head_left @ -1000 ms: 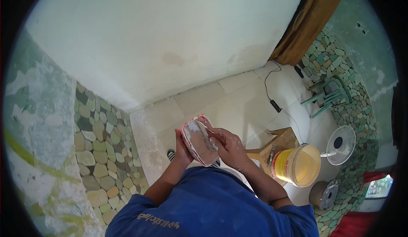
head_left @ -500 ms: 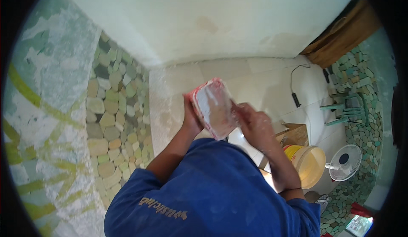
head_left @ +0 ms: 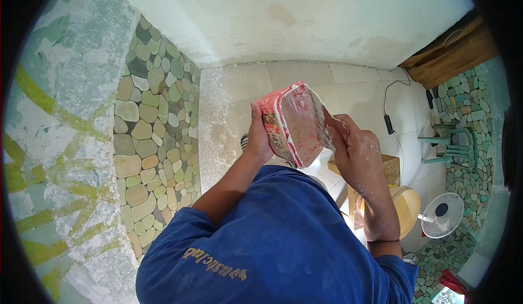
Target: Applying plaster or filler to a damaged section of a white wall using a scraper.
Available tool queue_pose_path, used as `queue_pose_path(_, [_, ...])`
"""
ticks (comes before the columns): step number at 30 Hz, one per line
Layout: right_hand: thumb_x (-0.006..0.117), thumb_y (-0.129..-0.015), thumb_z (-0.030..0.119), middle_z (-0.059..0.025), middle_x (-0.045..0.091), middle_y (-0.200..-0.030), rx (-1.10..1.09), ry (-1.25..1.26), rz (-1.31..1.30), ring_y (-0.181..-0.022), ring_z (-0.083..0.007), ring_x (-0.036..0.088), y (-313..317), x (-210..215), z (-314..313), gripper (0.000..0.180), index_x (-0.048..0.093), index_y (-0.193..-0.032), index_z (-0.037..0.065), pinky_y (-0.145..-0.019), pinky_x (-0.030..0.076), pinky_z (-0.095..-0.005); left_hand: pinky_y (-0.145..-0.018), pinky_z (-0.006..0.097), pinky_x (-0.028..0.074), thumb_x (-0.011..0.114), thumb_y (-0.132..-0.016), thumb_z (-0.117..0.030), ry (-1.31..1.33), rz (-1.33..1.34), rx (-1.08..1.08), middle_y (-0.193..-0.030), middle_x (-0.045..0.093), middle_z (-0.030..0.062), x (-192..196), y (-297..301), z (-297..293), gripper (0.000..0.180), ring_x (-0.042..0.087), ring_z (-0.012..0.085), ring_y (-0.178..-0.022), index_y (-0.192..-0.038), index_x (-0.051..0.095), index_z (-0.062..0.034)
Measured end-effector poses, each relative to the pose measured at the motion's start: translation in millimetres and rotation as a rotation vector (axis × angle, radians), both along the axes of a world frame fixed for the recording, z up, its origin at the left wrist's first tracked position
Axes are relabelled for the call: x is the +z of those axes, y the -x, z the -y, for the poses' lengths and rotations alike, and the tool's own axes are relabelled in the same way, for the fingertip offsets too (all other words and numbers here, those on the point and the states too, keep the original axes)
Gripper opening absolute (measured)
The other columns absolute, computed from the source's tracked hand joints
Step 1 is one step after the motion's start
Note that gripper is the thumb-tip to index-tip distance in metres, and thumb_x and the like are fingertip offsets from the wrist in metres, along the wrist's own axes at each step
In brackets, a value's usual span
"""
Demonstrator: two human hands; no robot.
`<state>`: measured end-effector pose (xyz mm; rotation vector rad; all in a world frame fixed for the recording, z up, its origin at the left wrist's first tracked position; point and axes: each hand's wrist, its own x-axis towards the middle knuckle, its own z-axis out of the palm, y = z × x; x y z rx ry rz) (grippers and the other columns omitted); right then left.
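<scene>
My left hand (head_left: pixel 260 137) is wrapped round the side of a red rectangular plastic tub (head_left: pixel 277 132), thumb upward near its rim. White paste coats the tub's rim, and its inside is smeared pale pink and white. The tub is tilted, with its opening turned toward the right. In my right hand (head_left: pixel 359 154) is a flat putty knife (head_left: pixel 326 130), its blade edge caked with whitish paste at the tub's right rim. The fingers of this hand are closed round it and dusted white.
A pale wall (head_left: pixel 289 31) rises ahead above a tiled floor (head_left: pixel 239 88) with white splashes. To the right are a yellow bucket (head_left: pixel 407 211), a white fan (head_left: pixel 442 215), a cardboard box (head_left: pixel 389 165), a green plastic stool (head_left: pixel 455 146) and a black power strip (head_left: pixel 388 124) with its cord.
The tub has moved slightly right and tipped, so its left side shows more. My right hand has shifted right, drawing the putty knife to the tub's right rim.
</scene>
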<state>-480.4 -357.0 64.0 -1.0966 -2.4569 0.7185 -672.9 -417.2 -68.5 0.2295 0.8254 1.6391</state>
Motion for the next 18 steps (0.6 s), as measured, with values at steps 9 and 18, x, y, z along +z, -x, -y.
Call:
queue_pose_path(9, [0.054,-0.095,0.019,-0.0159,0.062,-0.061,0.005,-0.032,0.119,-0.058,-0.0346,0.064,6.4,-4.7,-3.3,0.014,0.059,-0.101,0.008,-0.052,0.049,-0.0447,-0.107,0.043,0.041,0.027,-0.088,-0.079,-0.061,-0.051,0.026,-0.140,0.051,0.0109,-2.2,-8.2,-4.1,0.090,0.049,0.0260,-0.129,-0.142,0.042,-0.0102])
queue_pose_path(18, [0.059,-0.089,0.015,-0.0173,0.065,-0.067,0.054,-0.001,0.124,-0.062,-0.0347,0.066,22.3,-30.1,-4.4,0.020,0.061,-0.108,0.009,-0.056,0.051,-0.0458,-0.106,0.045,0.042,0.033,-0.080,-0.086,-0.188,-0.105,-0.129,-0.138,0.052,0.0138,-5.5,-4.1,-10.7,0.101,0.052,0.0296,-0.125,-0.141,0.044,-0.0063])
